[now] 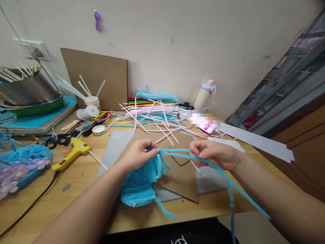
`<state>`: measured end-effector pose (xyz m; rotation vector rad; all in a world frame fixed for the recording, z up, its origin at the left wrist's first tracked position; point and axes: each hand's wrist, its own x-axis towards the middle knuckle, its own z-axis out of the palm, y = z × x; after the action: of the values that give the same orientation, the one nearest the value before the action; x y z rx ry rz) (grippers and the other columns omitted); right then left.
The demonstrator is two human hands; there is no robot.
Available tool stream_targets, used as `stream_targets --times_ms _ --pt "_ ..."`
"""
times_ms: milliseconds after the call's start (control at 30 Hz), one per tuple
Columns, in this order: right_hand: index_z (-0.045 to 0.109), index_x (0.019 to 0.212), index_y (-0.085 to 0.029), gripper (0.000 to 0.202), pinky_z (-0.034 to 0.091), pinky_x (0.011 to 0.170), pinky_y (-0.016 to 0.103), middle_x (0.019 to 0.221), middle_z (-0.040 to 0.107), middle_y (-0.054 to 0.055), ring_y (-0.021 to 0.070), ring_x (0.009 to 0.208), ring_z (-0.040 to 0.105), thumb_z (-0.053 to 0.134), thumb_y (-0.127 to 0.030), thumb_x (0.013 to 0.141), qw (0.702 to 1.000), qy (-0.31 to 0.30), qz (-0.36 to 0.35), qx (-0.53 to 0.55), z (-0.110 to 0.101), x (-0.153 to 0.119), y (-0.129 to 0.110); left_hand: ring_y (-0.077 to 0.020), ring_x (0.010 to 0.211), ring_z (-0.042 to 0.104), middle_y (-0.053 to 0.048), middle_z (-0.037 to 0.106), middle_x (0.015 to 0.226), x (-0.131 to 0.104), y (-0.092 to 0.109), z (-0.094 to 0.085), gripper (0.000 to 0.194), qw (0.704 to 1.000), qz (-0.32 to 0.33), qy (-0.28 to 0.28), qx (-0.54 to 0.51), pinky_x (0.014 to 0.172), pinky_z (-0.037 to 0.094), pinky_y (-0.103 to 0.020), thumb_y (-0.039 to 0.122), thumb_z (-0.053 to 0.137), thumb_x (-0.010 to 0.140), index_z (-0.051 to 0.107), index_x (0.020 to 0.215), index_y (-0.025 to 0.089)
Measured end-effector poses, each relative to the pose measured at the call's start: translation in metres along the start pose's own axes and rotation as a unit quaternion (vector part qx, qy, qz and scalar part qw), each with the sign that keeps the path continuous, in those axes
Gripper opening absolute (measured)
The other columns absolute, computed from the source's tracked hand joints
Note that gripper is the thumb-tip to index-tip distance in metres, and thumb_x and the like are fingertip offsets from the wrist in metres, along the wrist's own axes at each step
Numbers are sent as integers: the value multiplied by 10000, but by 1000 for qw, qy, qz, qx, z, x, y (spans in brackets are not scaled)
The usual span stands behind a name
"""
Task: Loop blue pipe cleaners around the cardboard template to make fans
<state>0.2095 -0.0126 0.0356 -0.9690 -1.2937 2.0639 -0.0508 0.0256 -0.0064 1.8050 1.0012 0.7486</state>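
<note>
A bundle of blue pipe cleaners, joined side by side into a curved fan, hangs from my left hand. Thumb and fingers of that hand pinch its upper edge, where two long blue strands come out. My right hand is closed on these strands and holds them stretched out to the right. Their loose ends droop below the right wrist. One short blue end sticks out from the bottom of the bundle. Under the hands lies a brown cardboard sheet on a grey cutting mat.
A yellow glue gun with a cord lies left, near black-handled scissors and a flowered blue piece. Behind are piled pipe cleaners, a white cup, a bottle and a metal pot. A white strip crosses the right side.
</note>
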Motion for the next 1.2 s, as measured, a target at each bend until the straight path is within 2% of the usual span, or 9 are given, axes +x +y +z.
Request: stream_targets --times_ms 300,433,500,600,633,700,767,967,1200 --pt "458 720 -251 173 222 436 234 396 288 -78 74 364 201 455 -424 722 942 239 -232 45 -28 -42 2 -106 570 491 5 551 637 7 -3 -5 232 993 -50 86 -61 533 368 -211 361 586 675 578 719 134" --pt "483 919 -289 204 324 500 259 908 588 30 119 589 487 386 -386 768 871 362 -322 81 -32 -36 10 -100 536 483 18 555 603 11 -10 -8 221 984 -88 137 -69 508 352 -207 346 609 627 590 692 135" --pt "464 951 -293 247 369 571 278 1015 562 30 146 725 530 479 -256 706 813 453 -354 94 -26 -28 15 -99 521 478 23 554 583 12 -13 -9 220 983 -94 146 -63 502 347 -209 349 614 615 593 677 138" --pt "489 902 -281 293 383 616 266 859 546 -5 125 672 502 539 -126 659 637 602 -481 -36 0 -13 26 -97 509 469 28 545 570 12 -13 -9 237 982 -95 148 -67 495 339 -209 366 616 615 588 683 141" --pt "522 842 -260 191 394 651 274 807 544 -3 130 678 503 534 -142 693 640 581 -488 -124 11 -7 29 -96 509 466 30 541 569 12 -13 -9 245 981 -95 150 -72 494 336 -208 373 620 614 583 686 141" --pt "596 765 -219 102 419 679 295 747 578 23 154 702 532 497 -196 755 779 397 -376 -307 34 8 33 -93 515 462 32 533 573 12 -11 -9 262 980 -94 149 -88 498 332 -205 384 630 612 574 687 140" --pt "627 860 -200 171 437 703 310 843 623 49 174 771 560 482 -250 785 859 270 -251 -355 51 29 35 -93 536 466 27 533 593 11 -8 -8 274 981 -81 138 -106 514 340 -205 390 636 617 568 693 136" --pt "620 911 -150 288 442 669 301 856 638 66 174 756 567 573 -376 739 906 259 -214 -258 56 85 37 -113 627 505 -3 561 683 5 3 -7 277 988 -29 59 -138 590 394 -219 398 627 659 576 746 139" --pt "597 809 -169 236 445 699 281 774 625 20 151 744 571 657 -350 671 944 210 -239 -90 49 88 47 -115 613 513 -8 583 679 1 7 -4 267 990 -57 14 -132 579 388 -218 386 622 671 596 749 132"
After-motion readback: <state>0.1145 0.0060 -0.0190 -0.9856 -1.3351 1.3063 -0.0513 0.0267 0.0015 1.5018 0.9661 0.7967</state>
